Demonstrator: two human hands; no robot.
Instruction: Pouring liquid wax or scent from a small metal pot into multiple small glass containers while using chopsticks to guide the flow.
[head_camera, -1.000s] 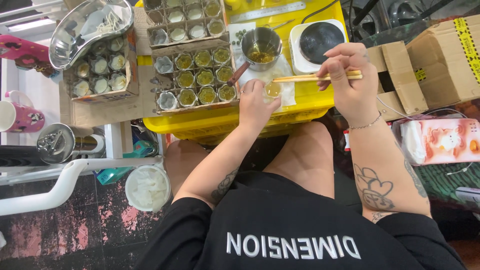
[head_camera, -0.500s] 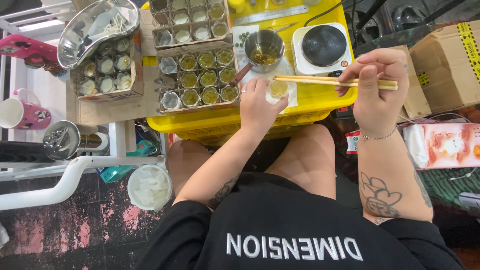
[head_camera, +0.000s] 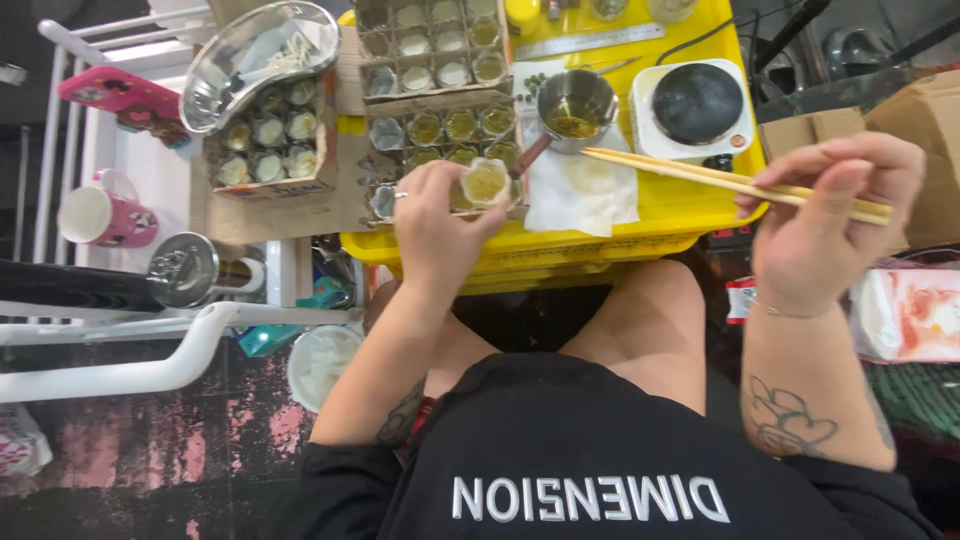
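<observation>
- Small cup (head_camera: 487, 182): a little clear cup holding yellowish liquid, pinched at its rim by the fingertips of the left hand (head_camera: 435, 225), over the near edge of the yellow tray (head_camera: 700, 190). The grip is light and high on the cup; a tilt or squeeze would likely spill the liquid onto the tray or the lap below.
- Chopsticks (head_camera: 735, 183): a pair clasped in the closed fingers of the right hand (head_camera: 825, 225), tips pointing left toward the small saucepan (head_camera: 575, 103). Held by one end, the long free ends could swing into the saucepan or the cup and knock either over.
- Small saucepan: stands on a white paper towel (head_camera: 580, 185) with yellow liquid in it, its handle slanting toward the held cup. A bump on the handle could tip it.
- Cardboard divider tray (head_camera: 440, 135): just beside the cup, its cells holding filled cups; a drip or dropped cup could foul the neighbours.
- Electric hotplate (head_camera: 697, 103): at the far right corner of the yellow tray; whether it is hot cannot be told, so a wrist passing near may risk a burn.
</observation>
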